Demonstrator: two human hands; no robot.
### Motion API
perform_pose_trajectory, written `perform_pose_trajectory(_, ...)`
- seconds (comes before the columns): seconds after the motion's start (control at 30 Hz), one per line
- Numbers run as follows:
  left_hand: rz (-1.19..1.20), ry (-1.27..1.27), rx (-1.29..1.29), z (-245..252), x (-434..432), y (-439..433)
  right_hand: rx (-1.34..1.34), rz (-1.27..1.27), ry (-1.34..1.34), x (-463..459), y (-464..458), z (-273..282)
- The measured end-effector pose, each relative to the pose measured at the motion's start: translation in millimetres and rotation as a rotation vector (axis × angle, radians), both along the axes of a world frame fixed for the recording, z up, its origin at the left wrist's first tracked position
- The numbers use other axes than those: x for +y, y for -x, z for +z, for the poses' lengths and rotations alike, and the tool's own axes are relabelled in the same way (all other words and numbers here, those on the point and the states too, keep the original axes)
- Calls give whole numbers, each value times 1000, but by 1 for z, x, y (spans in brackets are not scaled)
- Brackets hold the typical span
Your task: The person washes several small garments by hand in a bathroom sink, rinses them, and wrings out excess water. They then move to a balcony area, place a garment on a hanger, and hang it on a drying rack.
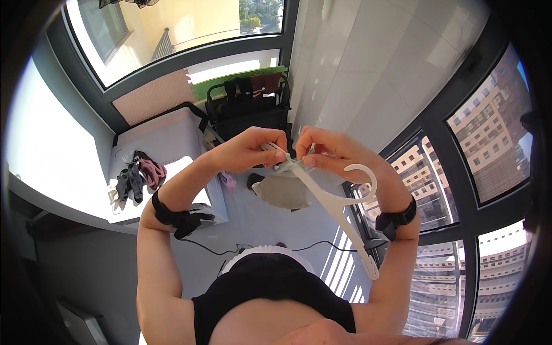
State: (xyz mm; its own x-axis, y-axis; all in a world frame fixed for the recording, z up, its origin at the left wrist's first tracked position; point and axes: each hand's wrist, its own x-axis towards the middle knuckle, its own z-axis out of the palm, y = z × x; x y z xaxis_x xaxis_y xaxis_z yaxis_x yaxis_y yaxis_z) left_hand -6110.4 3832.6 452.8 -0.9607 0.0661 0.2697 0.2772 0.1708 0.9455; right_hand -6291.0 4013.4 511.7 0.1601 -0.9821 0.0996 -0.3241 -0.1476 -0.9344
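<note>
A white plastic clothes hanger (321,194) slants from my hands down to the right, its hook curling beneath my right forearm side. My left hand (263,148) pinches the hanger near its upper end, where a slotted tip shows beside the fingers. Thin pale grey-green fabric (295,163) is bunched around that arm of the hanger, between my hands. The thumb and fingers of my right hand (325,151) pinch the fabric's right edge. The hanger's other slotted end (371,268) hangs free near my right upper arm. Fingers hide part of the fabric, and its kind is unclear.
Crumpled small garments (140,174) lie on a pale lidded box (159,129) at left. Behind stands a folded black-framed item (248,108) with dark cloths over it. A beige item (282,190) sits below my hands. A black cable (207,248) crosses the floor. Windows (431,185) line the right.
</note>
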Motion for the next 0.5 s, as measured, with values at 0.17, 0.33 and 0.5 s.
perform_pose_trajectory(0.17,-52,68,-72,6,-3,3,420,72,73,-8,6,23)
perform_pose_trajectory(0.33,-38,-13,-46,9,-2,6,411,28,197,-14,1,31)
perform_pose_trajectory(0.5,-14,-9,-24,11,-3,8,485,30,316,-15,3,29)
